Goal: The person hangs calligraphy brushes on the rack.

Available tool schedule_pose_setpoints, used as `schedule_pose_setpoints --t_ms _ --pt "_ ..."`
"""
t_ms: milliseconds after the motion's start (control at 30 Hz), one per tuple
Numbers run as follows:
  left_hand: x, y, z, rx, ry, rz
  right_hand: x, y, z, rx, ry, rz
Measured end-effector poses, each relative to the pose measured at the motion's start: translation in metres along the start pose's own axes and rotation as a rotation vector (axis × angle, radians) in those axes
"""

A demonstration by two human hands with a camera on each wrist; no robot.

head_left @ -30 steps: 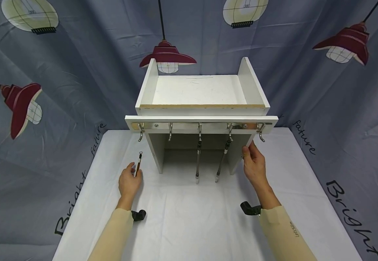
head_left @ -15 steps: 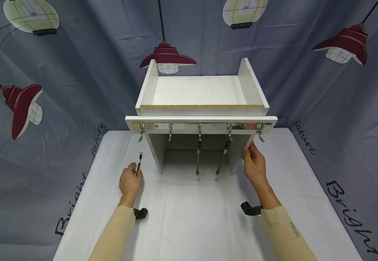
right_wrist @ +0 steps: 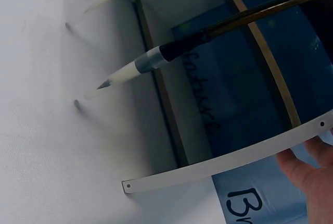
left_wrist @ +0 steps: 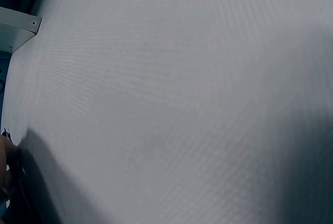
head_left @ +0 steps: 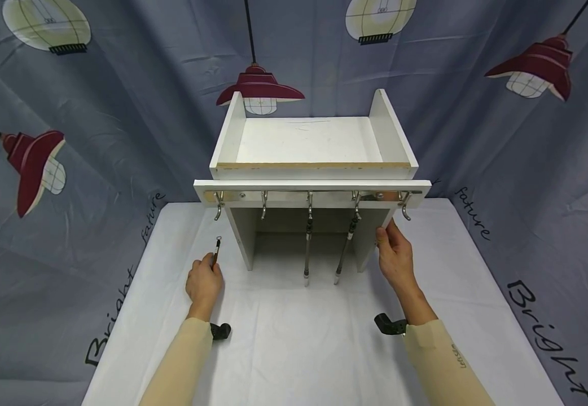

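Note:
In the head view my left hand [head_left: 204, 285] pinches a writing brush [head_left: 217, 248], whose dark handle end with a small loop points away from me. The rest of that brush is hidden by the hand. Only a sliver of my left hand [left_wrist: 5, 161] shows in the left wrist view. My right hand [head_left: 398, 262] grips the right side panel [right_wrist: 229, 153] of a white wooden rack [head_left: 299, 184]. From the hooks along the rack's front hang two brushes: a middle brush [head_left: 308, 248] and a right-hand brush [head_left: 346, 248]. Their pale tips point down, as the right wrist view confirms.
The rack's open upper tray [head_left: 309, 141] sits above the rail. A bare hook [head_left: 219, 206] is at the left end, another hook [head_left: 264, 204] beside it, and one more hook [head_left: 406, 206] at the right end. White cloth [head_left: 284, 349] covers the table; a grey curtain [head_left: 136, 141] stands behind.
My left hand has shifted slightly right and turned a little, covering more of its brush. The right hand keeps its place on the panel.

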State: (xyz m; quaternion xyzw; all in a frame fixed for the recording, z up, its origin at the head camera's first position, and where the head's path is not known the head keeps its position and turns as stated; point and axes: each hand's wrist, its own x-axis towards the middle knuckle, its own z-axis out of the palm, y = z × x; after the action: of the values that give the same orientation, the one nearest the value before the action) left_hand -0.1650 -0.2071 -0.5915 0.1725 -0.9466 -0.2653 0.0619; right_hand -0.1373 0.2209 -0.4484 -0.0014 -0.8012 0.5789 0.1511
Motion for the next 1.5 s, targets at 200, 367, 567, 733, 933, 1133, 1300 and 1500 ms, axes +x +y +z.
schedule_pose_setpoints --t_ms 200,367,567,733,933,1133,1300,1500 --pt "-0.002 0.002 -0.002 -0.002 -0.015 -0.006 0.000 -0.002 0.000 -0.016 0.005 0.022" --pt "-0.004 0.003 -0.005 -0.005 -0.024 -0.004 0.003 0.007 0.001 -0.010 0.010 0.036" --pt "-0.010 0.002 -0.009 -0.058 -0.005 0.000 0.009 0.034 0.002 0.017 0.018 0.018" --pt "-0.014 0.000 -0.012 -0.104 0.033 0.022 0.009 0.040 0.002 0.000 0.017 0.000" --pt "-0.018 0.000 -0.013 -0.138 0.078 0.032 0.008 0.039 0.002 -0.018 0.021 0.004" --pt "-0.024 0.005 -0.019 -0.184 0.146 0.069 0.008 0.035 0.002 -0.016 0.012 0.015" --pt "-0.029 0.014 -0.028 -0.224 0.199 0.114 0.002 0.013 0.001 -0.024 0.000 -0.001" --pt "-0.037 0.027 -0.037 -0.274 0.283 0.173 -0.002 -0.003 0.001 -0.036 0.004 0.008"
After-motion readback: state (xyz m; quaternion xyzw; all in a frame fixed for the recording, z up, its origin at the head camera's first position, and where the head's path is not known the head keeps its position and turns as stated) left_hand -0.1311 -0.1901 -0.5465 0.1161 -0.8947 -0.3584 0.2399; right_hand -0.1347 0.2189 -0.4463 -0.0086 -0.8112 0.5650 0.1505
